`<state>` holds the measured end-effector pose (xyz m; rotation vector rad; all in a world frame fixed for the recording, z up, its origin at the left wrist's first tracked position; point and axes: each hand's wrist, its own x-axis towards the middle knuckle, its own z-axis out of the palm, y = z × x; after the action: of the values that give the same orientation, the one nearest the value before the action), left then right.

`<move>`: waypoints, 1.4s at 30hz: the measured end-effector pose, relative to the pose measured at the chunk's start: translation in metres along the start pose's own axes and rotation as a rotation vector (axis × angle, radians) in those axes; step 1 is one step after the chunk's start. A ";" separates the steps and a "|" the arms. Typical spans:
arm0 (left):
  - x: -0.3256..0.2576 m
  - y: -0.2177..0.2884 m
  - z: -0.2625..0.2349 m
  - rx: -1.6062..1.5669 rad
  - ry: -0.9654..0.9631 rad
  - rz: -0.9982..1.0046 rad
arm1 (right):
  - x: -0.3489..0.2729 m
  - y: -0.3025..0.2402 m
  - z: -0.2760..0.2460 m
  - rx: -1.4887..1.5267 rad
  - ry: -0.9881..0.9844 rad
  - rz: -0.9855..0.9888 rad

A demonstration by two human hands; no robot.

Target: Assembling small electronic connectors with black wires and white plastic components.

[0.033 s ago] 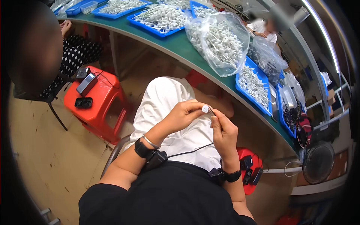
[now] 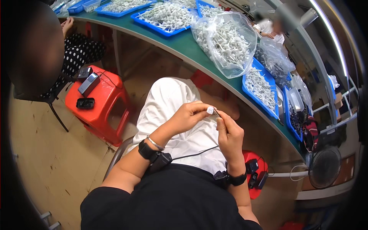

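Note:
Above my lap, my left hand (image 2: pixel 189 115) is closed, pinching a small white plastic part (image 2: pixel 210 110) between thumb and fingertips. My right hand (image 2: pixel 230 132) grips a slim metal tool (image 2: pixel 216 112), its tip up against the white part. Most of that tool is hidden in my fingers, so its exact kind does not show. Both hands are held close together over my white trousers (image 2: pixel 172 96).
On the green table (image 2: pixel 172 48) lie blue trays (image 2: pixel 168 33) of small white stemmed parts and a clear bag (image 2: pixel 226 44) full of them. A red stool (image 2: pixel 96 111) with black devices stands left, beside a seated person. A fan (image 2: pixel 325 167) is at right.

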<state>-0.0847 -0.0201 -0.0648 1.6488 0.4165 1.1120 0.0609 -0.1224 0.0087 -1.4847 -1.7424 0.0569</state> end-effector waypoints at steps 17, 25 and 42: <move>-0.013 -0.054 0.002 -0.004 0.017 -0.117 | -0.020 0.029 0.029 -0.227 -0.051 0.000; -0.016 -0.051 0.004 0.027 -0.003 -0.131 | -0.025 0.028 0.030 -0.263 -0.102 0.054; -0.017 -0.058 0.004 0.051 -0.028 -0.106 | -0.029 0.029 0.028 -0.091 -0.212 0.326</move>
<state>-0.0754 -0.0130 -0.1244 1.6649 0.5119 1.0056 0.0663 -0.1246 -0.0405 -1.8760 -1.6655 0.3184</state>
